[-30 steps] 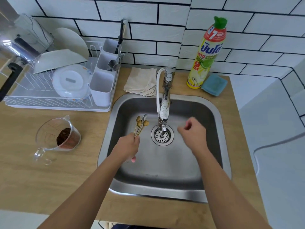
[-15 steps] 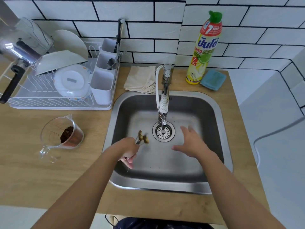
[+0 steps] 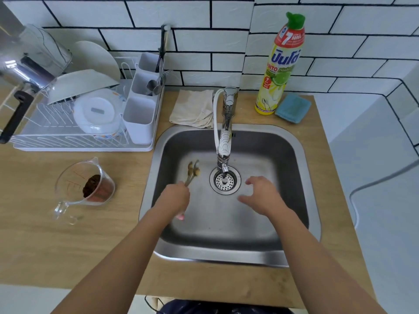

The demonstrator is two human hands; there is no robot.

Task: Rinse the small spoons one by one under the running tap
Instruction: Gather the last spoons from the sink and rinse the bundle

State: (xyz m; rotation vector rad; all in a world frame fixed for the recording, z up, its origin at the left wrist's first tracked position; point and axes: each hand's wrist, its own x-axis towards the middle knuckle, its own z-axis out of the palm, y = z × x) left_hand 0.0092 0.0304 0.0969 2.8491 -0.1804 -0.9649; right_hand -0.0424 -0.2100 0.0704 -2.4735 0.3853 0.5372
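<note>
Left hand [image 3: 174, 200]: fingers curled round the handles of a bunch of small spoons [image 3: 192, 172], held low in the sink [image 3: 301, 159]. Bowls stick out beyond the knuckles, fanned slightly, pointing away from the person.

Right hand [image 3: 264, 196]: empty, fingers spread and loosely bent, palm down, hovering across from the left hand with the drain strainer [image 3: 225, 181] between and just beyond them.

Small spoons: gold-coloured, thin metal; judged light, stiff and not fragile, likely slippery once wet. Best taken one at a time by a pinch on the bowl or neck just beyond the left fist, since the handles are buried in the grip. Exact count cannot be told.

Tap [image 3: 223, 141]: spout ends just beyond the right hand's fingertips, over the strainer. Whether water is running cannot be told.

Further left of the left hand: measuring cup [image 3: 84, 189] on the counter.
</note>
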